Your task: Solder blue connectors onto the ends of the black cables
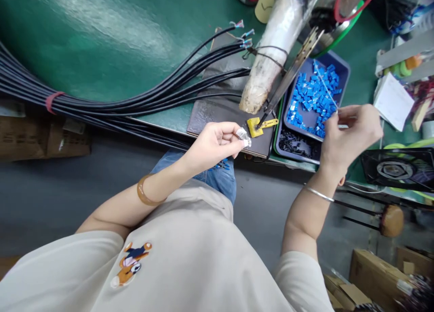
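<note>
My left hand (213, 144) is closed in a pinch on a cable end with a small clear plug (244, 136), held just beside a yellow fixture (255, 127) on the dark mat (217, 111). My right hand (352, 133) is closed, its fingertips pinching a thin white wire (325, 83) that runs up over a tray of small blue parts (313, 99). A bundle of black cables (142, 101) lies across the green bench from the left, their stripped ends (246, 36) near a tape-wrapped machine arm (274, 49).
A dark tray (342, 68) holds the blue parts, with black parts (296, 144) at its near end. A black fan (396, 169) and white paper (393, 99) sit at right. Cardboard boxes (376, 276) stand on the floor.
</note>
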A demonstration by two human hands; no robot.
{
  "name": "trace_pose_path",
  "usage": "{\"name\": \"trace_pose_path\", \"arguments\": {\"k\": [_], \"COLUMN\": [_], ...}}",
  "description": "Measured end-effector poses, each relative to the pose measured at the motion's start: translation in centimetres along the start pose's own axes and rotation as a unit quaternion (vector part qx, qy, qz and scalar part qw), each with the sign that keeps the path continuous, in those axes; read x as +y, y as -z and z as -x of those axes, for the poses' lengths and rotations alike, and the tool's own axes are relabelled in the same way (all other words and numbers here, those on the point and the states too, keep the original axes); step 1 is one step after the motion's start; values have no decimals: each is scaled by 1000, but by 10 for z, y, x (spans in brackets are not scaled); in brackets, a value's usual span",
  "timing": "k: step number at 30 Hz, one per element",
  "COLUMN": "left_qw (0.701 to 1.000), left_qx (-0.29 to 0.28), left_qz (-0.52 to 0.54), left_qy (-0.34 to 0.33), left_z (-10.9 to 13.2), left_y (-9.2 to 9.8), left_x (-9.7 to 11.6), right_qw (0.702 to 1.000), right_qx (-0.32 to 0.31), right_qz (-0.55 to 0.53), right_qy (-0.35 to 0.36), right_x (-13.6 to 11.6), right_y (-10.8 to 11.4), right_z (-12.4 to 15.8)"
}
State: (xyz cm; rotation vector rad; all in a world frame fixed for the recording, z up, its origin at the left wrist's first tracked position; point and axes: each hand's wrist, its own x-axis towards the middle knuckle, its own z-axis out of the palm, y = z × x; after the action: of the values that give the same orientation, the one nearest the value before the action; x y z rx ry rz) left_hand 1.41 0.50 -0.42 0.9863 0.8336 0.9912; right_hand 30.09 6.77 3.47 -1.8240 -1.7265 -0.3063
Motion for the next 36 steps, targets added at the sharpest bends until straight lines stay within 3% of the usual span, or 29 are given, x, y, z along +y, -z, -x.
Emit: {"name": "trace_pose_path", "arguments": {"k": [2,6,8,10,13,16,20,26,32,36], "left_qw": [1000,999,999,999,999,998,996,998,998,999], "left_qx": [10,17,14,9,3,-17,-58,-48,-46,-39], "left_qz": [-13,-31,-39,-47,-54,-58,-69,-38,-31,-30], "left_qy": [0,-7,-10,-11,-5,6,8,15,15,21], "left_z": [-1,-4,-4,-5,-5,-4,-3,-4,-4,-4], "left_y": [-2,-4,-4,-5,-5,-5,-3,-3,-2,-3], "left_x": [1,2,2,3,3,4,6,5,6,10], "right_qw": [993,917,903,925,936,922,891,887,893,870], "right_qx": [44,-37,-59,-15,33,-13,-64,29,16,6], "right_qz": [-112,-391,-421,-379,-349,-388,-445,-457,-450,-492], "right_qy": [-15,-66,-62,-24,24,10,-60,-58,-17,-35], "right_x": [-25,-82,-102,-114,-120,-121,-123,-126,-124,-124], "right_y": [9,15,12,8,3,1,1,-1,-6,-9], "right_z": [22,74,94,106,112,112,111,113,119,119]}}
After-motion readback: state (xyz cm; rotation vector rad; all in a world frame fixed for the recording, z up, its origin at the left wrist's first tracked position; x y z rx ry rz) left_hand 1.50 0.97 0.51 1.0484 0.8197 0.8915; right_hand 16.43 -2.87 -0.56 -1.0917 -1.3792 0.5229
